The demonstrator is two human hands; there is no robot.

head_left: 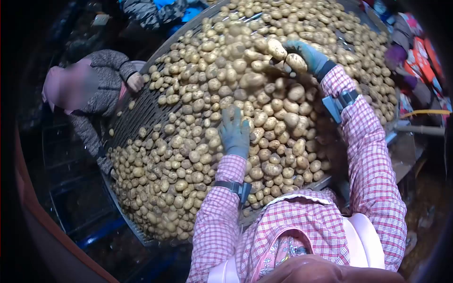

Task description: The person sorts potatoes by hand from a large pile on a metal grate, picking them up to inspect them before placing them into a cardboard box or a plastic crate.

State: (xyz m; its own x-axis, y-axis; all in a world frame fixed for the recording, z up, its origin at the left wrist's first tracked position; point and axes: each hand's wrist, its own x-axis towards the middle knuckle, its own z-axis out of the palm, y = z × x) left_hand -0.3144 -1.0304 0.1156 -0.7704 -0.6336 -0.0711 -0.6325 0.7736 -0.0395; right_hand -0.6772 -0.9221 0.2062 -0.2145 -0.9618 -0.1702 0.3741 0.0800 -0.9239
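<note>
Fingers of the left hand (234,136) were spread wide over the potatoes (271,170), not gripping any. The right hand (309,55) bent close to a long potato (277,49); I couldn't tell if its fingers held anything. Potatoes lay heaped all over a slatted bed (146,115), and a person in a pink hat (106,70) stood beside it. I thought soft, flat hands worked best there, since hard pokes could bruise potatoes.
</note>
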